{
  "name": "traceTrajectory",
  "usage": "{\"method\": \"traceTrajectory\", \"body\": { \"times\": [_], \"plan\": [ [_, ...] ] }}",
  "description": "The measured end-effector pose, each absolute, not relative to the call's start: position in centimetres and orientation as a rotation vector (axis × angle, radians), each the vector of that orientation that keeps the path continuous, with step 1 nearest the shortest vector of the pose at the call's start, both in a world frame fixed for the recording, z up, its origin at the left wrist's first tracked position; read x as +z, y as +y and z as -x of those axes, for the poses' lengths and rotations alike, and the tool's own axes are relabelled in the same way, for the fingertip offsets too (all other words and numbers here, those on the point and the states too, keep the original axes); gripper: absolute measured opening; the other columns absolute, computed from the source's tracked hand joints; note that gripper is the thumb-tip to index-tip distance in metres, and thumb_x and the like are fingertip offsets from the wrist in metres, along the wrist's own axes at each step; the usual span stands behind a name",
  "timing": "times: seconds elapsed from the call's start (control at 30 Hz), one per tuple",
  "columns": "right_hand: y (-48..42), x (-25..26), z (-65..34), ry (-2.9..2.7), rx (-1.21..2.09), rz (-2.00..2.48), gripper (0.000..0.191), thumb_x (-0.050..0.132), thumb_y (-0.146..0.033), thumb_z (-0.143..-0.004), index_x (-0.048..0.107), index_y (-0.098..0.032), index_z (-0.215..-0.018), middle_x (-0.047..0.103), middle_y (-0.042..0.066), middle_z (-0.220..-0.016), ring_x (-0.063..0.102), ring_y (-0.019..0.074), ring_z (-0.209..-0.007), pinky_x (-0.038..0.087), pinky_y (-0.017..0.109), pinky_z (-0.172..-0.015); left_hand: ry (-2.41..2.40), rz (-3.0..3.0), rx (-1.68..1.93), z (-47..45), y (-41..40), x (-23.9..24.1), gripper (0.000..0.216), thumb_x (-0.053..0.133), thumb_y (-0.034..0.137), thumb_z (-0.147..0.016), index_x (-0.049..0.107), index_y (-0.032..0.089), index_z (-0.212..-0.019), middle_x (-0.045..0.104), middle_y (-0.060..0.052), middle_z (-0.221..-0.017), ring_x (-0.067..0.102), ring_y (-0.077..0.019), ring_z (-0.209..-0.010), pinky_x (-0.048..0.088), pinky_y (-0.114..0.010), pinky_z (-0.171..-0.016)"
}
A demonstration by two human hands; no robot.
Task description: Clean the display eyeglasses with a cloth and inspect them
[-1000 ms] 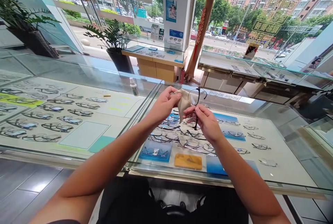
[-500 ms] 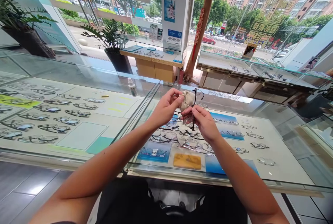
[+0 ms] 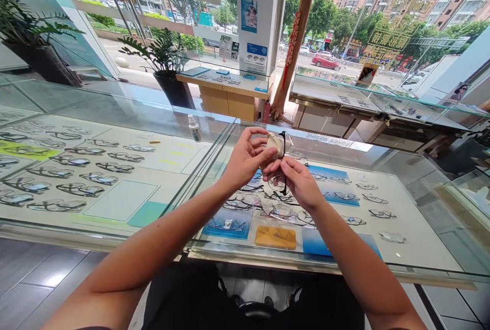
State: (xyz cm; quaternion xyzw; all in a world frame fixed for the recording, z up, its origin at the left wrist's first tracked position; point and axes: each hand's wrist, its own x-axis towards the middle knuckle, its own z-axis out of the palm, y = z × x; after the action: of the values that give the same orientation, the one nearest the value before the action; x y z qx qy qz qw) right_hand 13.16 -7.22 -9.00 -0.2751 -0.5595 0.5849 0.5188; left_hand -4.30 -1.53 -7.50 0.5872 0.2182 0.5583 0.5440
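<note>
My left hand (image 3: 249, 157) has its thumb and fingers closed on a pale, cream-coloured cloth (image 3: 276, 142), which is pressed against the upper lens of a pair of eyeglasses (image 3: 284, 147). The glasses have a dark frame and are turned on end, one lens above the other. My right hand (image 3: 298, 179) pinches them near the middle of the frame. Both hands are close together above the glass display counter. Fingers and cloth cover part of the lenses.
Under the counter glass (image 3: 421, 238) lie rows of eyeglasses and a yellow-orange cloth (image 3: 275, 237). A small white spray bottle (image 3: 194, 128) stands on the counter to the left. Beyond it are a potted plant (image 3: 172, 82) and a wooden post (image 3: 296, 39).
My left hand has shifted slightly with the cloth, its thumb now lower and further right over the lens. The glasses have tilted a little in my right hand.
</note>
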Motion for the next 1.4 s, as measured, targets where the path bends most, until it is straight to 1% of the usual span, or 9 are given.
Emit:
{"method": "traceTrajectory", "body": {
  "times": [0.1, 0.23, 0.37, 0.6, 0.73, 0.83, 0.97, 1.2, 1.4],
  "plan": [
    [-7.1, -9.0, -13.4, -1.386, 1.396, 0.62, 0.038, 0.071, -0.059, -0.103, 0.076, -0.022, -0.095, 0.078, 0.006, -0.102, 0.073, 0.0184, -0.086, 0.049, 0.031, -0.073, 0.464, -1.314, 1.183, 4.4, -1.6, -7.2, 0.065, 0.095, 0.043, -0.084, 0.048, 0.022, -0.124, 0.077, 0.0, -0.088, 0.066, -0.0126, -0.056, 0.053, -0.023, -0.052],
    [-6.8, -9.4, -13.7, -1.433, 1.405, 0.578, 0.034, 0.068, -0.054, -0.107, 0.078, -0.022, -0.099, 0.078, 0.006, -0.104, 0.073, 0.0186, -0.089, 0.051, 0.032, -0.078, 0.396, -1.321, 1.02, 4.5, -1.8, -6.9, 0.049, 0.088, 0.047, -0.092, 0.057, 0.018, -0.116, 0.066, 0.004, -0.065, 0.055, -0.0115, -0.047, 0.049, -0.023, -0.045],
    [-6.7, -9.7, -14.0, -1.445, 1.436, 0.538, 0.032, 0.066, -0.051, -0.108, 0.078, -0.022, -0.1, 0.078, 0.006, -0.106, 0.073, 0.0201, -0.094, 0.056, 0.037, -0.093, 0.349, -1.34, 0.914, 4.6, -1.8, -7.0, 0.039, 0.084, 0.049, -0.096, 0.066, 0.016, -0.105, 0.066, 0.001, -0.065, 0.056, -0.0108, -0.051, 0.051, -0.023, -0.049],
    [-7.1, -9.1, -13.9, -1.386, 1.5, 0.573, 0.036, 0.072, -0.057, -0.103, 0.078, -0.022, -0.096, 0.076, 0.007, -0.101, 0.072, 0.0224, -0.093, 0.059, 0.041, -0.096, 0.327, -1.255, 0.811, 4.5, -1.7, -7.2, 0.049, 0.086, 0.054, -0.092, 0.064, 0.015, -0.074, 0.064, -0.002, -0.064, 0.057, -0.0106, -0.051, 0.052, -0.024, -0.048],
    [-7.1, -9.0, -13.7, -1.392, 1.498, 0.589, 0.04, 0.076, -0.062, -0.099, 0.079, -0.022, -0.094, 0.076, 0.008, -0.1, 0.071, 0.0234, -0.093, 0.059, 0.042, -0.097, 0.294, -1.268, 0.814, 4.6, -1.7, -7.0, 0.044, 0.087, 0.048, -0.092, 0.066, 0.014, -0.075, 0.069, -0.004, -0.064, 0.059, -0.0111, -0.049, 0.053, -0.023, -0.047],
    [-7.0, -9.3, -13.6, -1.403, 1.504, 0.573, 0.038, 0.074, -0.058, -0.101, 0.079, -0.02, -0.094, 0.075, 0.007, -0.099, 0.072, 0.0225, -0.093, 0.058, 0.039, -0.094, 0.308, -1.294, 0.866, 4.7, -1.8, -6.8, 0.038, 0.092, 0.044, -0.088, 0.068, 0.015, -0.085, 0.07, -0.003, -0.062, 0.06, -0.0125, -0.046, 0.053, -0.023, -0.044],
    [-6.9, -9.5, -13.7, -1.415, 1.552, 0.57, 0.038, 0.073, -0.057, -0.102, 0.078, -0.02, -0.095, 0.075, 0.007, -0.098, 0.072, 0.0218, -0.093, 0.058, 0.037, -0.092, 0.344, -1.326, 0.898, 4.8, -1.8, -6.6, 0.043, 0.097, 0.044, -0.081, 0.066, 0.017, -0.095, 0.071, -0.001, -0.059, 0.061, -0.0154, -0.041, 0.054, -0.025, -0.04],
    [-7.0, -9.3, -13.9, -1.476, 1.563, 0.607, 0.04, 0.072, -0.059, -0.102, 0.077, -0.019, -0.094, 0.075, 0.008, -0.096, 0.072, 0.0226, -0.093, 0.058, 0.038, -0.091, 0.348, -1.394, 0.883, 5.0, -2.0, -6.3, 0.04, 0.084, 0.052, -0.094, 0.062, 0.019, -0.091, 0.073, -0.004, -0.059, 0.065, -0.0189, -0.041, 0.053, -0.027, -0.041],
    [-6.9, -9.0, -14.4, -1.519, 1.518, 0.653, 0.04, 0.069, -0.057, -0.105, 0.079, -0.02, -0.096, 0.079, 0.008, -0.1, 0.074, 0.0212, -0.091, 0.057, 0.038, -0.092, 0.425, -1.461, 0.925, 5.8, -0.7, -6.4, 0.046, 0.083, 0.059, -0.092, 0.069, 0.016, -0.083, 0.073, -0.005, -0.065, 0.068, -0.0182, -0.049, 0.054, -0.028, -0.048]
  ]
}}
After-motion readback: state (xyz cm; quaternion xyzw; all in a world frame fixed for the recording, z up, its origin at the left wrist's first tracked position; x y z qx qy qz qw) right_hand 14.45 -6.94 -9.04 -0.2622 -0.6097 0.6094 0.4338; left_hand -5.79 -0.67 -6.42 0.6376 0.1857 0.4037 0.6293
